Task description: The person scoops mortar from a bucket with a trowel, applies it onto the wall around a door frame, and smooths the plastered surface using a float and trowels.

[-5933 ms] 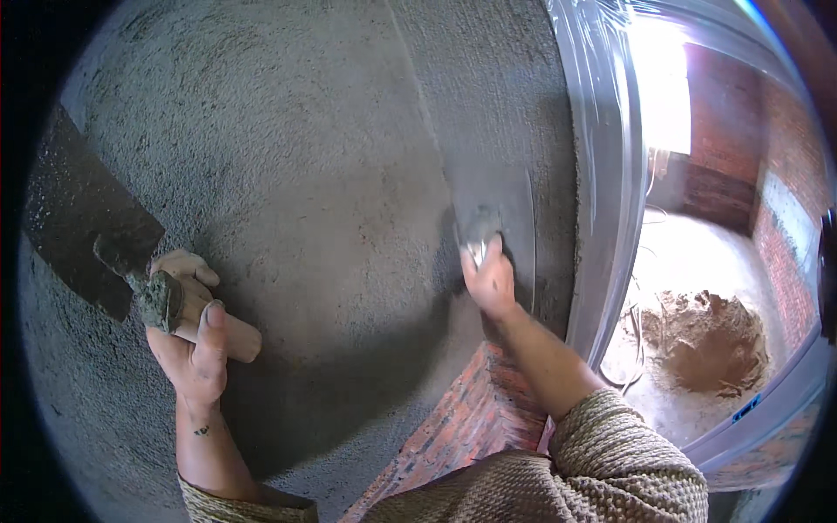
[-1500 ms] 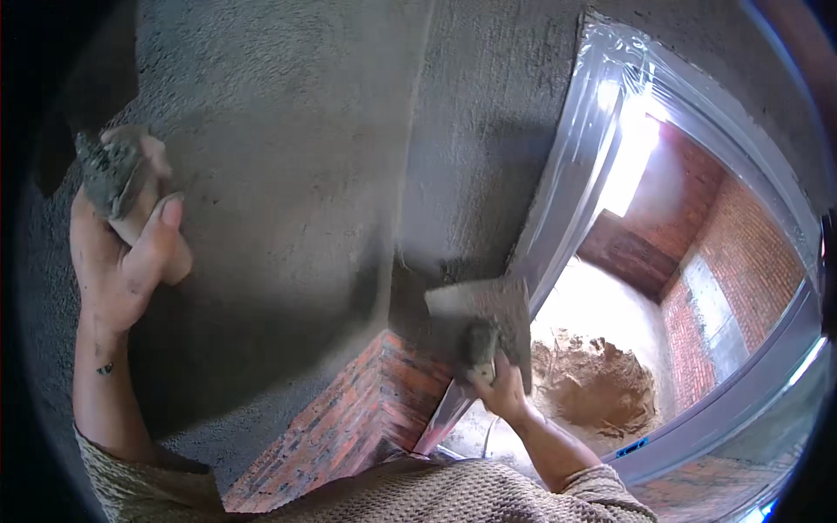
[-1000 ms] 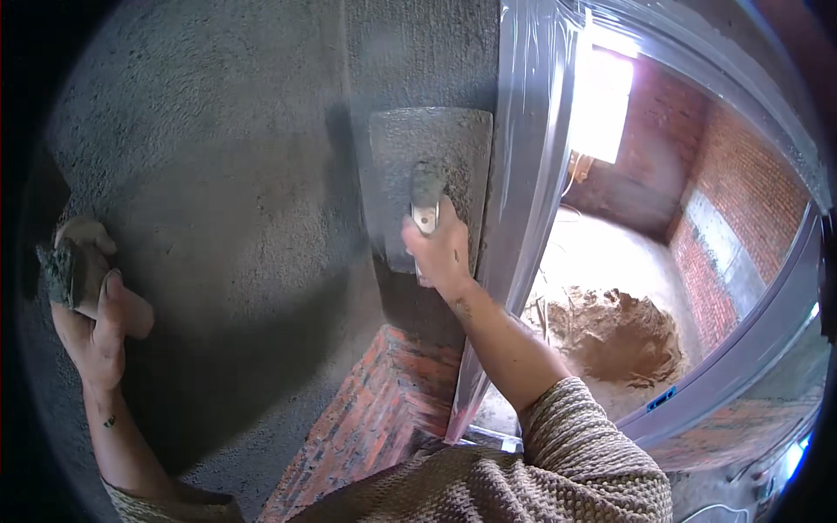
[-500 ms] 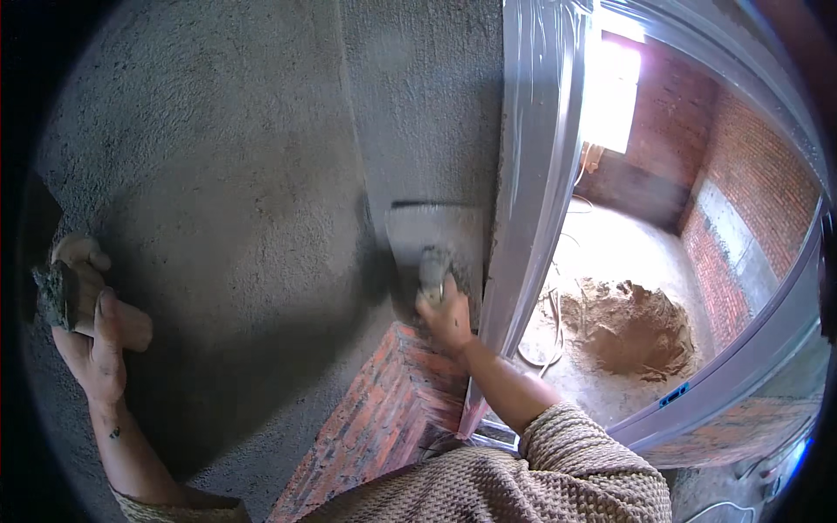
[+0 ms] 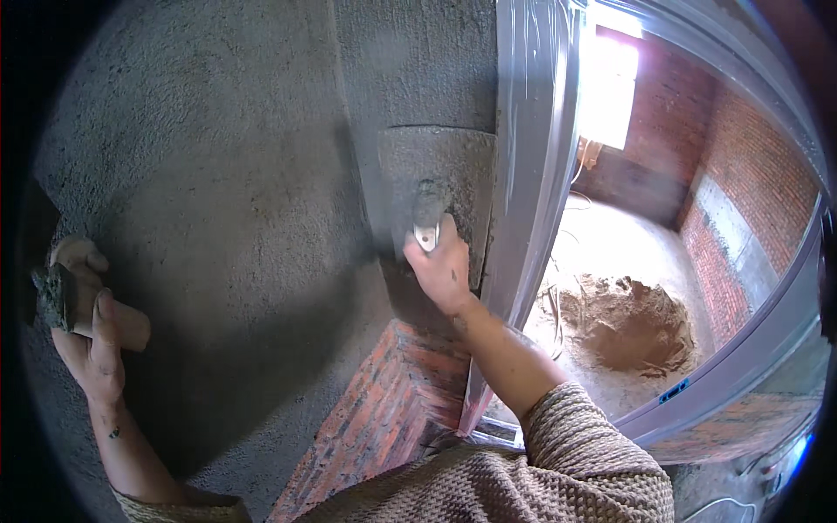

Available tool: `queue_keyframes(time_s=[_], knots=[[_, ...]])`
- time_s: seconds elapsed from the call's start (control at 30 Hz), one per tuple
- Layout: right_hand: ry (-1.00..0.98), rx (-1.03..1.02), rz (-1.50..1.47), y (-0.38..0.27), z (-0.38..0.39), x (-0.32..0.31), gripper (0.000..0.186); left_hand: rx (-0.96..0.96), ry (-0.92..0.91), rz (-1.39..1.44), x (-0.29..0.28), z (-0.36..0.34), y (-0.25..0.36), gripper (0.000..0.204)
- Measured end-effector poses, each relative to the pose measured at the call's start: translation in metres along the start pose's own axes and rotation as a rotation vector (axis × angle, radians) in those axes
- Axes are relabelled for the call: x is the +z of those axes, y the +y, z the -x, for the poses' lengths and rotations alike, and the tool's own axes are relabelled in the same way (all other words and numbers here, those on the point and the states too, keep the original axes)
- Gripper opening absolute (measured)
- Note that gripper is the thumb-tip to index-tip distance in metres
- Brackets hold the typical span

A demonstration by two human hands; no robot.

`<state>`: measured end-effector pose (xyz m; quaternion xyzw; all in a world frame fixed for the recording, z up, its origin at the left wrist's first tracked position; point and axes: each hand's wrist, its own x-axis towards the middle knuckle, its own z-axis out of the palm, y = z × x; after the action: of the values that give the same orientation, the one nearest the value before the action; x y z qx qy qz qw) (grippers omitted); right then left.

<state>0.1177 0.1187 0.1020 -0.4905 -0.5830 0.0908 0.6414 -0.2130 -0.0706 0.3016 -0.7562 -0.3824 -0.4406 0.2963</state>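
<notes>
My right hand (image 5: pixel 438 261) grips the handle of a plastering trowel (image 5: pixel 471 170). Its broad, mortar-smeared blade lies against the wet grey plaster strip (image 5: pixel 427 78) beside the door frame. At the far left, the fingers of my left hand (image 5: pixel 98 340) are closed round a pale wooden-handled tool (image 5: pixel 129 327). Dark mortar clings to the outer side of that tool, and the rest of it is cut off by the dark rim of the picture.
A plastic-wrapped door frame (image 5: pixel 534 148) stands close to the right of the trowel. Bare brickwork (image 5: pixel 384 392) shows below the plaster. Through the doorway lie a sand pile (image 5: pixel 632 327) and a pale hose (image 5: pixel 558 322). Rough grey plastered wall (image 5: pixel 235 174) spreads to the left.
My right hand has slid the trowel upward along the plaster strip, and more of its blade shows. My left hand holds its tool in nearly the same place.
</notes>
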Motion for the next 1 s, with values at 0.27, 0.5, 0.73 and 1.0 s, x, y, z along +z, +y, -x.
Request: queue_keyframes(time_s=[0.27,0.5,0.73,1.0], knots=[[0.037,0.030,0.109,0.022,0.022,0.002,0.037,-0.038,0.054,0.015,0.002,0.002,0.002,0.029],[-0.040,0.067,0.163,0.017,0.036,0.009,0.034,-0.039,0.033,0.023,0.001,0.003,-0.001,0.030],[0.025,0.027,0.056,0.000,-0.002,0.008,0.035,-0.013,0.031,-0.023,0.000,0.002,-0.001,0.033],[0.062,0.015,0.106,0.030,0.011,0.015,0.035,-0.073,0.100,0.051,0.005,-0.001,0.010,0.032]])
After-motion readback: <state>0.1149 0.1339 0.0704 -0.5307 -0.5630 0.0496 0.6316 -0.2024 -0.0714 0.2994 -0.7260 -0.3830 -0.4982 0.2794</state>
